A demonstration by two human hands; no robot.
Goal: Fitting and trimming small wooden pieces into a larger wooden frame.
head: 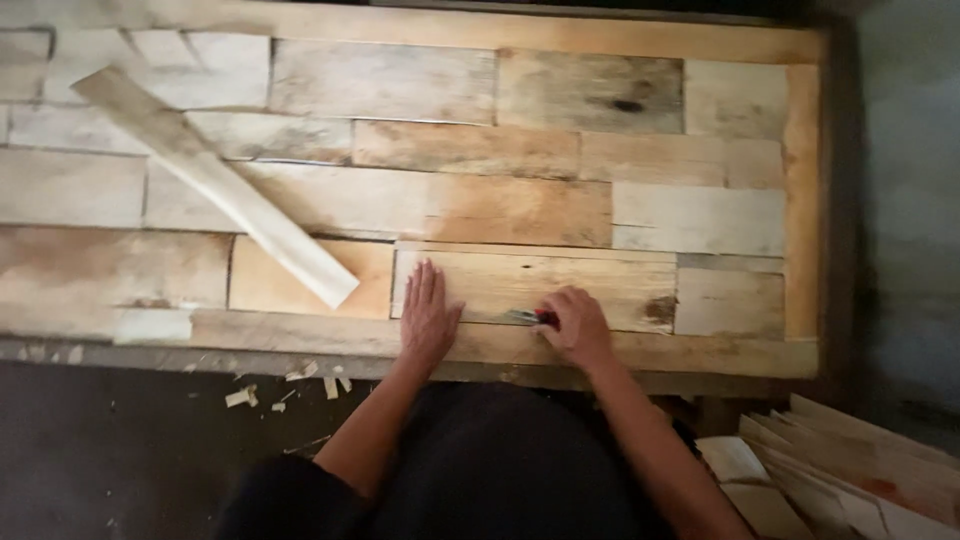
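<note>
Head view, looking straight down on a patchwork wooden panel [520,205] made of short boards set in rows inside a plain frame. Left hand [428,318]: fully open, palm down, fingers extended and close together, pressed flat on the near-left end of a pale rectangular board [535,285] in the nearest row. Right hand [577,325]: closed in a loose fist around a small tool with a red handle [533,317] — only the red grip and a short metallic tip project from the thumb side; the tool type cannot be determined. The tool lies along the lower edge of the pale board, where it meets the frame rail; its long axis runs left-right, tip pointing left toward the flat hand. The board's long axis is also left-right, parallel to the frame's near edge. A loose pale wooden slat [215,185] rests diagonally on the panel, well apart to the left — upper-left to lower-right. Wood chips [285,385] lie on the dark floor below; stacked thin boards [840,465] sit at lower right.
</note>
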